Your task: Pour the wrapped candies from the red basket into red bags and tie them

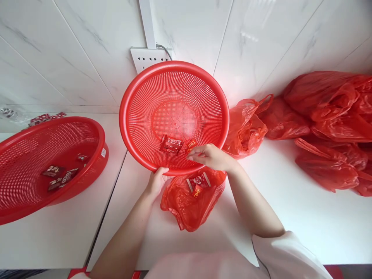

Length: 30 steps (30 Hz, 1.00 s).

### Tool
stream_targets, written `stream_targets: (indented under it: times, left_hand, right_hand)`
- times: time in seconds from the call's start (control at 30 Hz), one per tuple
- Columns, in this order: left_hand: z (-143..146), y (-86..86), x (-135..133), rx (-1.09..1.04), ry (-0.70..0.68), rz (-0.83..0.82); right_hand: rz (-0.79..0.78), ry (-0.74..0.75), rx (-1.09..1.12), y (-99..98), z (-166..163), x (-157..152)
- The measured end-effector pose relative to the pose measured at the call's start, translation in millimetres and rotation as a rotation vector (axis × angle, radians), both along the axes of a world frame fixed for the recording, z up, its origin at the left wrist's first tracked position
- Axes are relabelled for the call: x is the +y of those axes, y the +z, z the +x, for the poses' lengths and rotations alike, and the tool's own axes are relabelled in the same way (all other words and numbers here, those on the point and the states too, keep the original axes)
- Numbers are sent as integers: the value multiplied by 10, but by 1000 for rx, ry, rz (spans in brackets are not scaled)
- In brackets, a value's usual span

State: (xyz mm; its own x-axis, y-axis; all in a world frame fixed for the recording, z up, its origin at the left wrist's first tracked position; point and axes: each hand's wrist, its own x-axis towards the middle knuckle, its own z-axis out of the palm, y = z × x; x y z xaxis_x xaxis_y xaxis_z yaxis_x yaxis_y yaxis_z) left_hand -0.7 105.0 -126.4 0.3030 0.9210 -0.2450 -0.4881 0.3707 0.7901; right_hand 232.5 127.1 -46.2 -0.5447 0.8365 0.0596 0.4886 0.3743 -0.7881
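Note:
A round red plastic basket (174, 73) is tipped up toward me against the wall. My left hand (157, 181) grips its near rim from below. My right hand (209, 156) reaches over the rim into the basket, its fingers pinched at a small red packet (191, 145). A darker red packet (171, 144) lies beside it in the basket's bottom. Just under the rim, an open red plastic bag (186, 205) lies on the white counter with small red packets (199, 182) inside it.
A second red basket (43, 131) at the left holds several dark packets (56, 176). Red plastic bags (328, 124) are heaped at the right along the wall. A white power socket (148, 58) sits behind the tilted basket. A seam (107, 205) divides the counter.

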Motion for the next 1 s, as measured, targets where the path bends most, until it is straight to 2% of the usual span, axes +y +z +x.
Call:
stream_targets:
  times: [0.1,0.17,0.23,0.3,0.4,0.5,0.7,0.8,0.87,1.0]
  left_hand:
    - [9,-17,-19,-2,-2,-11]
    - [25,-29,-40,-14,-5,-16]
    - [41,-40,-54,-23,10,-8]
    - [48,-50,-51,-15,47,7]
    - [37,-62,-23,2,87,17]
    - [17,-66,-3,0,64,6]
    - [6,-63,-33,40,-6,-42]
    - [4,-59,-41,56,-2,-34]
    - [2,-50,-37,53,11,-21]
    - [-3,-27,-22,57,42,23]
  right_hand:
    - [192,-245,-169,-134,-71,56]
    - [245,-328,-346,-243,-113,96]
    - [246,-286,-476,-320,-139,116]
    - [209,-147,-509,-345,-146,112]
    - [140,27,-409,-310,-129,85]
    - [102,70,-305,-268,-105,81]
    - [155,-62,-245,-299,-96,160]
    - [131,-141,-206,-323,-54,196]
    - [56,-162,-97,-330,-7,209]
    - [-250,-68,220,-314,81,210]
